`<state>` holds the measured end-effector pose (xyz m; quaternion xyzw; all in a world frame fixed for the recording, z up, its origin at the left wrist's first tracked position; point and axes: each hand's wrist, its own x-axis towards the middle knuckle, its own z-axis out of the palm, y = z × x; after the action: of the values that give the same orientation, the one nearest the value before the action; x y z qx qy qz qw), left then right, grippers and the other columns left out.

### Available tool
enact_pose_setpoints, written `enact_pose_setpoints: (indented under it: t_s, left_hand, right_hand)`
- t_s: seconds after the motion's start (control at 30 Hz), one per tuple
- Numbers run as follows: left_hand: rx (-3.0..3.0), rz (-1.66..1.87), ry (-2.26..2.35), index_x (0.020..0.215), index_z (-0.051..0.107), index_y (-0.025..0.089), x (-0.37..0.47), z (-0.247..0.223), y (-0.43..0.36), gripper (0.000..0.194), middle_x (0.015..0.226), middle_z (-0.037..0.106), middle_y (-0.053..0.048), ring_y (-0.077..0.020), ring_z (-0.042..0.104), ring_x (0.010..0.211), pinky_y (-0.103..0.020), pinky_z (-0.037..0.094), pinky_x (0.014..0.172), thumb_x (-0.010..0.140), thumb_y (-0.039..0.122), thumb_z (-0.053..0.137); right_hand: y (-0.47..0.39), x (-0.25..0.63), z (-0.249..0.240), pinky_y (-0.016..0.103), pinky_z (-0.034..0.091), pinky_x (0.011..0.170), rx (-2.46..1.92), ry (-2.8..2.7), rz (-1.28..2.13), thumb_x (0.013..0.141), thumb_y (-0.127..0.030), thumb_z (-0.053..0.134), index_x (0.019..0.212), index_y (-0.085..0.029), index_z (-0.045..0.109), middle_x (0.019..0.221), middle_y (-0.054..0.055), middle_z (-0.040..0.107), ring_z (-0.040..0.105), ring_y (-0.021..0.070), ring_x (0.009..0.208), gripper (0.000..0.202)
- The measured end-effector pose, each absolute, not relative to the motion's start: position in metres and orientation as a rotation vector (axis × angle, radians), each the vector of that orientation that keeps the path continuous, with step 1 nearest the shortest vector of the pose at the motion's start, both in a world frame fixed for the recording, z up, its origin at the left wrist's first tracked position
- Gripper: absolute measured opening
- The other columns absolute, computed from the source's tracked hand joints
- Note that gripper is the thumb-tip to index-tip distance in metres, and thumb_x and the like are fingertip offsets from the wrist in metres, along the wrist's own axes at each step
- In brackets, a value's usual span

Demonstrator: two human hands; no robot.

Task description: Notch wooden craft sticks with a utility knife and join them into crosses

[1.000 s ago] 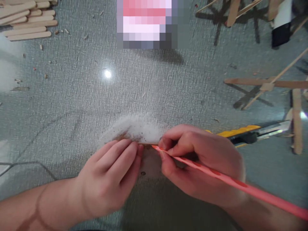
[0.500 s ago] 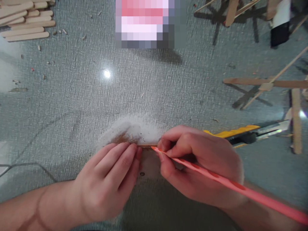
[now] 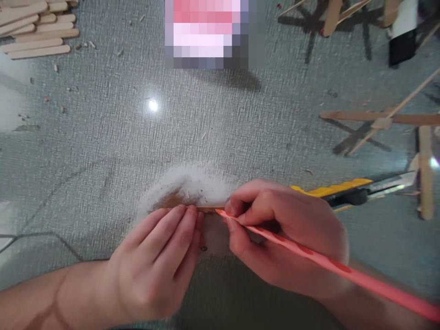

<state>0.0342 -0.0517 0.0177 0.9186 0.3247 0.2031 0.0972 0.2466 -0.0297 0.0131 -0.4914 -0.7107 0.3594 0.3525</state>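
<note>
My left hand (image 3: pixel 156 261) is closed, its fingertips pressed together on a thin wooden craft stick (image 3: pixel 209 209) that is seen edge-on. Most of the stick's left part is hidden under these fingers. In my right hand (image 3: pixel 287 238) I grip a pink pencil (image 3: pixel 309 253) with darker red spots, its shaft slanting down to the right. The pencil's point touches or almost touches the stick between my two hands. Behind the stick lies a patch of white and brown dust (image 3: pixel 187 185).
A yellow utility knife (image 3: pixel 337 187) lies beyond my right hand, blade showing. Several craft sticks (image 3: pixel 41 43) are piled at the upper left. Joined sticks (image 3: pixel 381 123) stand at the right. A blurred pink and white object (image 3: pixel 202 32) is at the top. Crumbs dot the grey textured table (image 3: pixel 113 128).
My left hand has shifted slightly to the right and toward me, its fingers still on the stick. My right hand and the pencil stay almost in place.
</note>
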Motion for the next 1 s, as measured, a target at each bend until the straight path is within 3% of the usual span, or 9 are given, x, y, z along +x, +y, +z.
enact_pose_setpoints:
  t_s: [0.5, 0.77, 1.0]
  left_hand:
    - [2.615, 0.634, 0.984, 0.098, 0.070, -0.001, 0.0346, 0.0156, -0.0527, 0.014, 0.105, 0.074, -0.015, -0.0276, 0.071, 0.098, -0.042, 0.066, 0.082, 0.086, 0.004, 0.068]
    - [2.514, 0.637, 1.037, 0.098, 0.070, 0.002, 0.0345, 0.0164, -0.0476, 0.012, 0.104, 0.075, -0.009, -0.0215, 0.070, 0.097, -0.035, 0.062, 0.085, 0.086, 0.005, 0.068]
    - [2.491, 0.656, 1.064, 0.097, 0.070, 0.002, 0.0350, 0.0145, -0.0512, 0.011, 0.105, 0.075, -0.010, -0.0223, 0.069, 0.100, -0.036, 0.062, 0.086, 0.087, 0.004, 0.068]
  right_hand:
    - [-0.0318, 0.2477, 0.0121, 0.020, 0.047, 0.049, -1.258, -1.845, 0.916, 0.075, -0.004, 0.065, 0.071, -0.021, 0.047, 0.071, -0.001, 0.064, 0.059, 0.0079, 0.056, 0.025]
    - [-0.0307, 0.2480, 0.0132, 0.019, 0.046, 0.051, -1.251, -1.846, 0.938, 0.075, -0.003, 0.065, 0.070, -0.020, 0.048, 0.071, -0.001, 0.064, 0.058, 0.0060, 0.057, 0.024]
    - [-0.0311, 0.2491, 0.0128, 0.019, 0.049, 0.051, -1.218, -1.883, 0.912, 0.076, -0.003, 0.063, 0.070, -0.020, 0.048, 0.072, -0.001, 0.064, 0.059, 0.0060, 0.058, 0.023]
